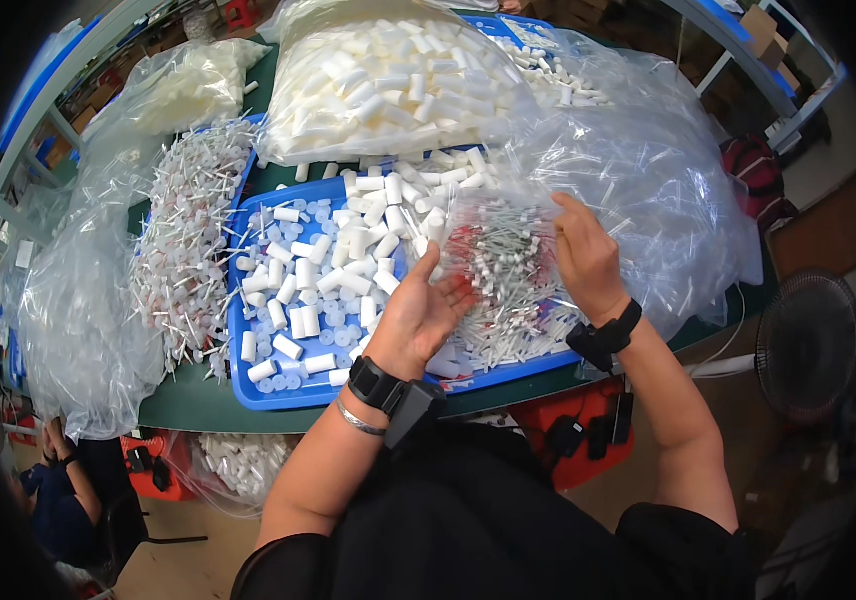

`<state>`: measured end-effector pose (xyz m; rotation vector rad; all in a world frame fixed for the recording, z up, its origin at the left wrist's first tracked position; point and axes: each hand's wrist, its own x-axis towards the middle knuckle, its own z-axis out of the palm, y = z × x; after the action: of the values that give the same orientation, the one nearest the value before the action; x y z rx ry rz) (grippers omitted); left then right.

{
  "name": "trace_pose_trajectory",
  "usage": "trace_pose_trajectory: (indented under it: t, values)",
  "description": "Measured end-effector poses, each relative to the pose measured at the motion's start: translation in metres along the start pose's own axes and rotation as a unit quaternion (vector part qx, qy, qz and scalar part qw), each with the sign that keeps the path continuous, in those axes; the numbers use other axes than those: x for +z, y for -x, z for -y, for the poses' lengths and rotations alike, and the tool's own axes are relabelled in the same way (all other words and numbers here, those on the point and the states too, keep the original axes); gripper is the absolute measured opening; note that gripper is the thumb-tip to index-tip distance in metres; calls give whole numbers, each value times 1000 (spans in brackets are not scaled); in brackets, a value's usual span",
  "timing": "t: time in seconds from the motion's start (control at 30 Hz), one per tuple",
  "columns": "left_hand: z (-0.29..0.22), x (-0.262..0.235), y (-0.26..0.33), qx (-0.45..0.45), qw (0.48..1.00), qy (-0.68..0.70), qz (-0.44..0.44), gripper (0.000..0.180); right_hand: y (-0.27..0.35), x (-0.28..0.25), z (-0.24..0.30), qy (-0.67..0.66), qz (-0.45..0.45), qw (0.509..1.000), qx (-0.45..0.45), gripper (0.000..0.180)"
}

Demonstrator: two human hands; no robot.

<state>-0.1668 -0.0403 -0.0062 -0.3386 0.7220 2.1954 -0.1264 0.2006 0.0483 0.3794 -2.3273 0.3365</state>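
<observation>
The person's left hand (418, 310) lies palm up and loosely spread over the near edge of a shallow blue plastic tray (283, 392), its fingers uncurled and gripping nothing; a few thin white sticks seem to rest against the palm, though that cannot be told for sure. The right hand (583, 255) is set flat, fingers stretched, on a clear plastic bag of thin white tubes with red and white tips (503, 265), pressing on the film rather than closing round it (whether the thumb pinches the plastic is hidden). That bag lies on the right part of the tray, between the two hands and touching both.

The left part of the tray carries loose short white plastic cylinders (293, 285) and small round translucent caps (278, 380). Just left of the tray sits a heap of small white pump parts with thin stems (188, 240), spilling from another clear bag. Behind the tray stands a large clear bag stuffed with white cylinders (388, 80). A big crumpled clear plastic bag (648, 170) spreads over the right of the dark green worktop (198, 405). Each wrist wears a black band.
</observation>
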Motion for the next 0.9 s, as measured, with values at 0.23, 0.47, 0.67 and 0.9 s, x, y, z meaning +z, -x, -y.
trace_pose_trajectory:
  t: [0.23,0.47,0.67,0.9]
  values:
    - [-3,18,12,17,999,-15,23,48,2,17,3,3,-57,998,34,17]
    - [-6,17,21,32,998,-44,34,50,-16,9,2,21,-142,989,-47,19]
    - [-6,15,21,35,996,-75,22,55,-20,-13,-2,-7,-205,978,27,18]
    - [-9,30,48,101,965,-241,-13,78,-17,-79,-30,-380,-274,815,340,22]
